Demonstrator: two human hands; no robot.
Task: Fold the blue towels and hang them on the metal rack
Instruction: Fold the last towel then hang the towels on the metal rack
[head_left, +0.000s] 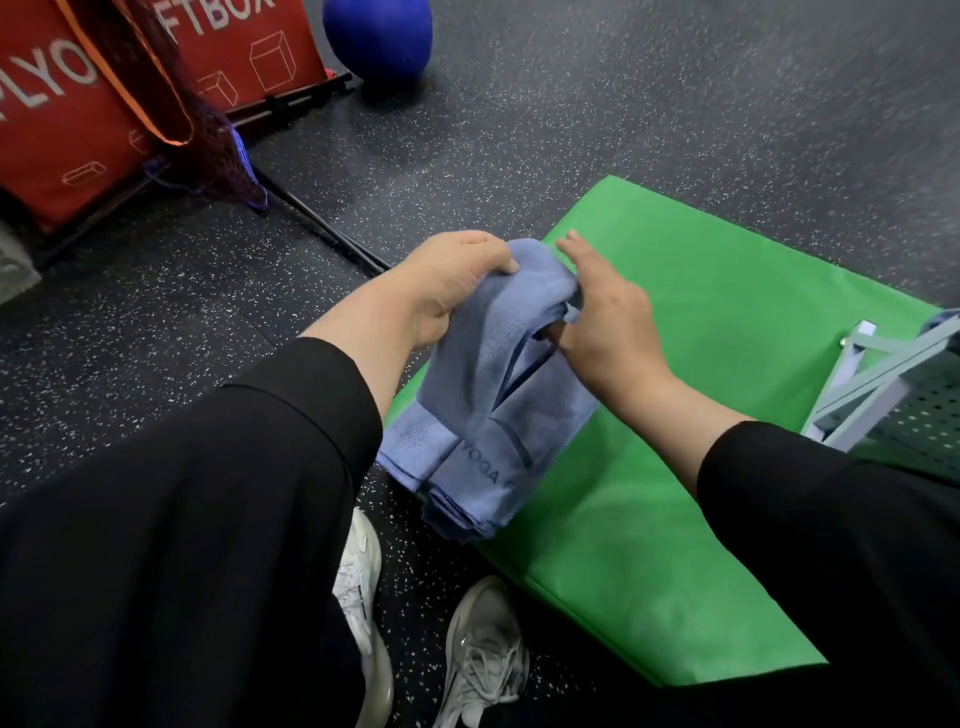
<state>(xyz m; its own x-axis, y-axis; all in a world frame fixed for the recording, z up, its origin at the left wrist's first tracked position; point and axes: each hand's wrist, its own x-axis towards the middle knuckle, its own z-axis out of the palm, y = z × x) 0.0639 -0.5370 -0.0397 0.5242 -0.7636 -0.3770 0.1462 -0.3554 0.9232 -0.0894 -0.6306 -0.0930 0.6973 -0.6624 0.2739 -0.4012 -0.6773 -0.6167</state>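
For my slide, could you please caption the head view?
Both hands, left and right, fold a blue towel above a green mat.

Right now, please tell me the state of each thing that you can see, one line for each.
Towel: folded in layers, held up, lower end hanging over the mat edge.
Left hand: fingers curled, gripping the towel's top.
Right hand: fingers straight, touching the towel's side.
Mat: flat on the floor.
Rack: on the mat, only partly in view.
Ball: resting on the floor.
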